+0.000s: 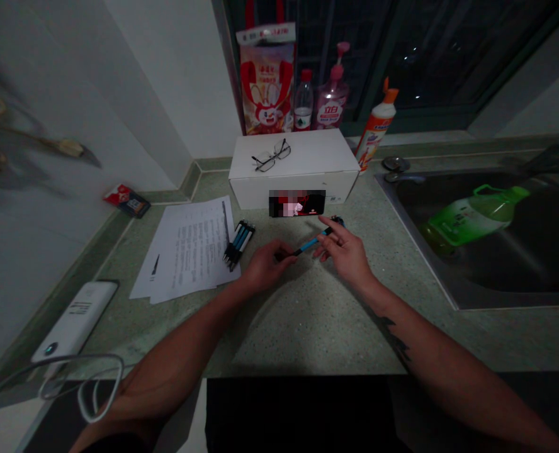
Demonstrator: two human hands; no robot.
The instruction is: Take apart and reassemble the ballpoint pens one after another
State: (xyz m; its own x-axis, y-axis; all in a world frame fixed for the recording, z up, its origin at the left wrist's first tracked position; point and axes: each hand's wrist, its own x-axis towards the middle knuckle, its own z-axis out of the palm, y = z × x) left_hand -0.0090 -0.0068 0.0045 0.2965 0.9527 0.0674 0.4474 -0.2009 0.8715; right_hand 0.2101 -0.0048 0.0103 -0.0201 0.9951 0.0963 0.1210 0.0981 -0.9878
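Blue pen (309,245) (ends hard to discern) spans left hand (266,267) and right hand (352,258).

- The left hand (266,267) sits at the near left end of the pen (310,244), thumb and fingertips drawn together on it in a pinching grip.
- The left forearm (185,346), bare, slants in from the near left of the pen, the wrist almost in line with it.
- The right hand (346,253) is at the pen's far right end, index finger stretched out above it, the other fingers bent below; how firmly they press is hard to tell.
- The right forearm (442,352), also bare, reaches in from the near right of the pen, dark markings (396,338) along its inner side.
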